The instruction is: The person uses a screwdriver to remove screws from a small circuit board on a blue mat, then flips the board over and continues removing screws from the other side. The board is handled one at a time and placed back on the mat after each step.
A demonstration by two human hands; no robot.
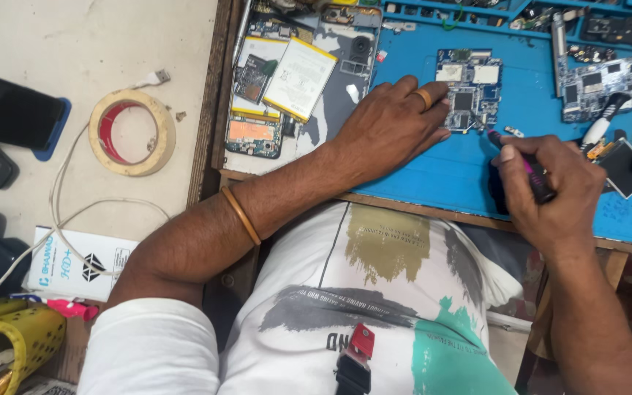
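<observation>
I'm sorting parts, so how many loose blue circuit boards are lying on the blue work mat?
2. One circuit board lies under the left hand's fingertips, beside the tool tip held by the right hand. A second board lies toward the mat's right side. Others may be hidden in the trays.

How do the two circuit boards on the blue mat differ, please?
The near board is squarish and pinned by the left hand, with the right hand's tool tip beside it. The far board is wider, irregular and untouched. Both lie flat on the mat, chips up.
</observation>
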